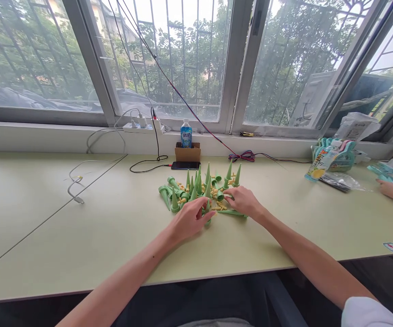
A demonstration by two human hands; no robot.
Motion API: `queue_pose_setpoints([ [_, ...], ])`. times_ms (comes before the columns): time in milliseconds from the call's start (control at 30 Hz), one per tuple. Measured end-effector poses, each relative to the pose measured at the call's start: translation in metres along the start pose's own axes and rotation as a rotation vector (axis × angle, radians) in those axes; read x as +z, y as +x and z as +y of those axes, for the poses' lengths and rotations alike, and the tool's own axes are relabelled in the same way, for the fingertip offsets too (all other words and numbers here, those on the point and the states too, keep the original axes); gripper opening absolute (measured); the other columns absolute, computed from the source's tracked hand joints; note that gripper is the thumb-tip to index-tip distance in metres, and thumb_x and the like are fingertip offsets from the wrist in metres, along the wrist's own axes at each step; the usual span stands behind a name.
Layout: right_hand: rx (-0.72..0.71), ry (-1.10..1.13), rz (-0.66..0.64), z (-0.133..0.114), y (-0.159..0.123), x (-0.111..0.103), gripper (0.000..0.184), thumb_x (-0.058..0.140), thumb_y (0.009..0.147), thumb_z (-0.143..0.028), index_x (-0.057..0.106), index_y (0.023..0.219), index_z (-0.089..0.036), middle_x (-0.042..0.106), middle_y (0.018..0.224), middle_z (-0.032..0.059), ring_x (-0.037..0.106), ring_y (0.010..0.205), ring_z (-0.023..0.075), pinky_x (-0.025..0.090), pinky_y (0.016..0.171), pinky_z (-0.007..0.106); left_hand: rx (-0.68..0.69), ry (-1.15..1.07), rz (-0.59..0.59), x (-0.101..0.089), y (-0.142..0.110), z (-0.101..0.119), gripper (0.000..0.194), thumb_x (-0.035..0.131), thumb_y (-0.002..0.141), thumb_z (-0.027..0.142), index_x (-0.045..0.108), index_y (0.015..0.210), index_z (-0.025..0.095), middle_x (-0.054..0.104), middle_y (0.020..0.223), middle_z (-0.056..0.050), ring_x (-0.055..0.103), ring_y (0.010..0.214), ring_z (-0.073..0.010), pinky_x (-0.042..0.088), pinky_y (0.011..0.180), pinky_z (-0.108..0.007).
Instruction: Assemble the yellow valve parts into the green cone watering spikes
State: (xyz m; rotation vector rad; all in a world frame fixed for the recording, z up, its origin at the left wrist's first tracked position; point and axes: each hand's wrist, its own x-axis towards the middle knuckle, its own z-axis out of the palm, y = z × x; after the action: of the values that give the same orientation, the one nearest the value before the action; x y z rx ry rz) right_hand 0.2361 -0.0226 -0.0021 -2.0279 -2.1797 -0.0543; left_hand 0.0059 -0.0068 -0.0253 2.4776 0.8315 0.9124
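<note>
Steadying an upright green conical spike appears to be the step in hand: the left hand closes loosely around it, thumb on the near side and fingers curled behind, at the near edge of the spike cluster. The right hand bends its fingers just beside a green cap and near the yellow pegs; whether it grips anything cannot be told. The next move likely calls for precise fingertip placement among these crowded parts.
</note>
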Motion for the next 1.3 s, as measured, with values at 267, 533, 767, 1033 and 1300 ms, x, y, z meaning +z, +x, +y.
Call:
queue_pose_setpoints([
  [267,-0.049,-0.001,0.082,-0.006,0.001,0.004,0.032,0.040,0.096,-0.018,0.068,0.112,-0.022,0.072,0.099,0.0066,0.064,0.086,0.0194,0.034,0.063,0.026,-0.011,-0.007,-0.009,0.000,0.000,0.001,0.020,0.057,0.092,0.037,0.058,0.101,0.019,0.050,0.066,0.006,0.042,0.052,-0.0086,0.039,0.056,-0.021],
  [533,-0.113,-0.035,0.032,-0.008,0.003,0.005,0.022,0.042,0.095,-0.014,0.062,0.098,-0.020,0.069,0.101,0.0055,0.062,0.087,0.0179,0.029,0.062,0.025,-0.002,-0.004,-0.012,0.001,0.000,0.001,0.021,0.057,0.092,0.037,0.059,0.102,0.019,0.052,0.068,0.005,0.044,0.053,-0.0089,0.040,0.057,-0.021],
  [767,-0.090,-0.145,-0.046,-0.011,0.011,0.005,0.017,0.045,0.090,-0.009,0.059,0.096,-0.018,0.071,0.089,0.0077,0.065,0.078,0.0205,0.027,0.059,0.027,0.009,0.015,-0.013,0.001,0.000,0.001,0.019,0.057,0.093,0.036,0.059,0.101,0.019,0.053,0.068,0.005,0.046,0.052,-0.0088,0.040,0.057,-0.021],
  [1033,-0.092,-0.153,-0.071,-0.012,0.016,0.001,0.015,0.050,0.085,-0.009,0.060,0.093,-0.017,0.071,0.092,0.0097,0.066,0.079,0.0231,0.026,0.057,0.028,0.023,0.026,-0.026,0.000,-0.001,0.000,0.019,0.056,0.094,0.036,0.059,0.103,0.019,0.051,0.066,0.006,0.045,0.052,-0.0089,0.040,0.058,-0.021],
  [1300,-0.107,-0.095,-0.063,-0.011,0.011,-0.001,0.016,0.050,0.087,-0.009,0.058,0.098,-0.018,0.070,0.095,0.0084,0.064,0.088,0.0213,0.030,0.062,0.026,0.011,0.017,-0.028,0.001,-0.001,-0.002,0.021,0.055,0.094,0.037,0.059,0.104,0.020,0.052,0.067,0.005,0.045,0.053,-0.0089,0.040,0.058,-0.021],
])
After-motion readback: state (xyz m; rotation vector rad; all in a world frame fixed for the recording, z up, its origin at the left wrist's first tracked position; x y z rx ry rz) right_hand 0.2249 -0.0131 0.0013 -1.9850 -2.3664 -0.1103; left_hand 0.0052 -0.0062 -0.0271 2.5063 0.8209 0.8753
